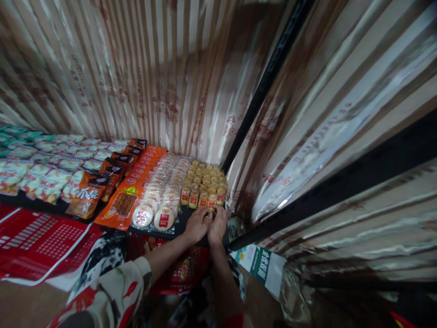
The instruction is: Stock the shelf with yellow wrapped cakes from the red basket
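My left hand (198, 225) and my right hand (217, 224) meet at the front edge of a block of small yellow packaged cakes (201, 175), which stand in close rows on a black shelf (184, 218). Fingers of both hands are curled in at one front cake with a red label (211, 199), and they partly cover its lower end. Just left of my hands lie two overlapping rows of round white crackers (164, 218) in clear wrappers. Beyond those is a flat orange bag of brown snack sticks (124, 202).
Further left, white and red snack bags (44, 182) and orange-black bags (88, 191) fill the shelf. A red basket (54, 241) stands below; another red container (180, 273) holds a few packets. Black metal posts (262, 91) and striped sheeting (170, 68) bound the shelf.
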`<state>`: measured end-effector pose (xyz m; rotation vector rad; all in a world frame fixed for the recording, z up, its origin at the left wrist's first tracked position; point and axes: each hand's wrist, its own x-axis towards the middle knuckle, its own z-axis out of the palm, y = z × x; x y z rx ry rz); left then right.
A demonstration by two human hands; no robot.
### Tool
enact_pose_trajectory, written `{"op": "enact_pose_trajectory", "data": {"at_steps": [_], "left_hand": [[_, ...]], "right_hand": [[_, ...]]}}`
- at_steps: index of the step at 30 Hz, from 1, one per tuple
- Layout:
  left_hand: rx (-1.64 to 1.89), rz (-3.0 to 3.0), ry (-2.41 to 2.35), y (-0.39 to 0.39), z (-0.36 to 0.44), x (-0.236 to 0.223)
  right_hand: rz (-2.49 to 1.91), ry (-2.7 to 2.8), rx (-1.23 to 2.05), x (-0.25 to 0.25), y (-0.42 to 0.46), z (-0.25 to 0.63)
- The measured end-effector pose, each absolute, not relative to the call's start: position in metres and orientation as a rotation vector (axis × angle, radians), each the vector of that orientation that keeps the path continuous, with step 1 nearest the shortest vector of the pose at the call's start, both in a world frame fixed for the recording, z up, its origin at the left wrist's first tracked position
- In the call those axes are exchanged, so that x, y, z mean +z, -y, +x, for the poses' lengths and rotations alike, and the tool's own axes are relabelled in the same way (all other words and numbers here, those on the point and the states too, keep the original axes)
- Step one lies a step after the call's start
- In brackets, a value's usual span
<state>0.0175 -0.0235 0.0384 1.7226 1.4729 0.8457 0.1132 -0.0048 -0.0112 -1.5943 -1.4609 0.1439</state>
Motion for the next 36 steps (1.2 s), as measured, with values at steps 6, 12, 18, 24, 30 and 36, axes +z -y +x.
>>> {"op": "enact_pose_trajectory", "data": {"at_steps": [6,12,18,24,30,36], "left_hand": [[0.843,1.72,-1.463,0.032,0.014,0.038],[0.843,1.738,-1.449,0.041,0.011,0.032],[0.878,1.774,-1.42,0.072,-0.004,0.027],[0.934,1.966,-1.191,0.113,-0.022,0.02],[0.804,2.033,-1.112,0.149,-0.048,0.001],[0.683,1.989,-1.135,0.167,-0.081,-0.023]], "right_hand": [[-1.641,1.497,0.114,-0.011,0.01,0.112],[-1.625,1.533,0.099,-0.008,0.016,0.111],[-1.609,1.538,0.162,-0.018,0.038,0.101],[-1.539,1.486,0.259,-0.039,0.067,0.091],[-1.495,1.535,0.322,-0.046,0.117,0.072],[-1.521,1.706,0.561,-0.066,0.143,0.049]]}}
